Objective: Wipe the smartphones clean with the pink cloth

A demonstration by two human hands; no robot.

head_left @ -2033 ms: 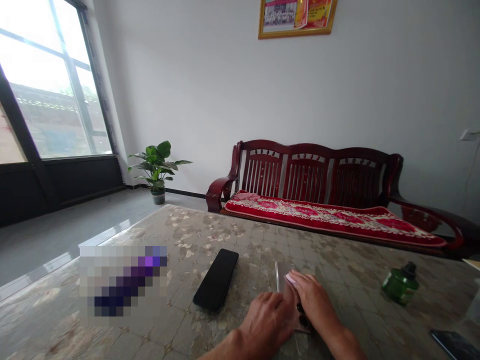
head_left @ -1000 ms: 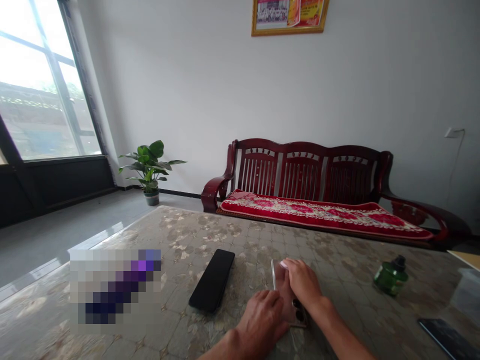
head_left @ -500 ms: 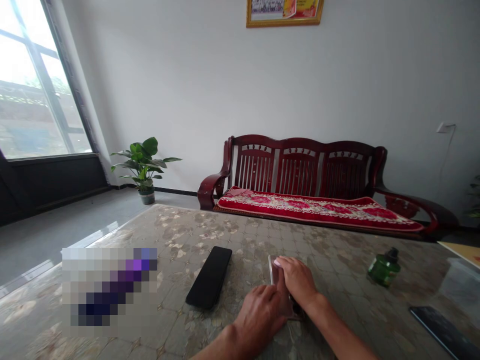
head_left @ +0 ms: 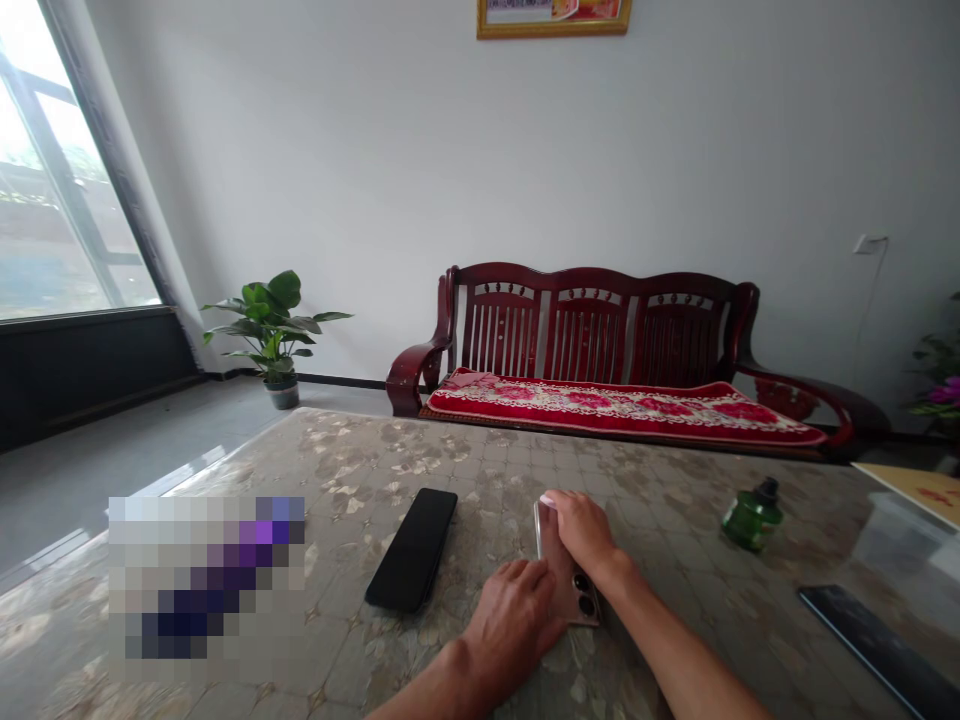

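Observation:
A pinkish-gold smartphone (head_left: 556,556) lies back side up on the table in front of me, its dark camera lenses at the near right corner. My right hand (head_left: 586,530) is closed over its far end, and a pale spot shows at the fingertips there. Against the near left part of the phone, my left hand (head_left: 516,602) rests with its fingers bent and close together. Both hands cover some of the phone's back. To the left of my hands lies a black smartphone (head_left: 414,550), dark face up, with neither hand on it.
A green pump bottle (head_left: 752,518) and another dark phone (head_left: 877,640) are on the right of the patterned table (head_left: 360,460), near a clear plastic box (head_left: 900,540). A blurred-out purple and dark item (head_left: 225,570) lies left. Beyond stands a wooden bench (head_left: 585,330).
My right hand has shifted slightly along the pinkish-gold smartphone, and its camera lenses show more plainly. The whole view has swung a little to the right.

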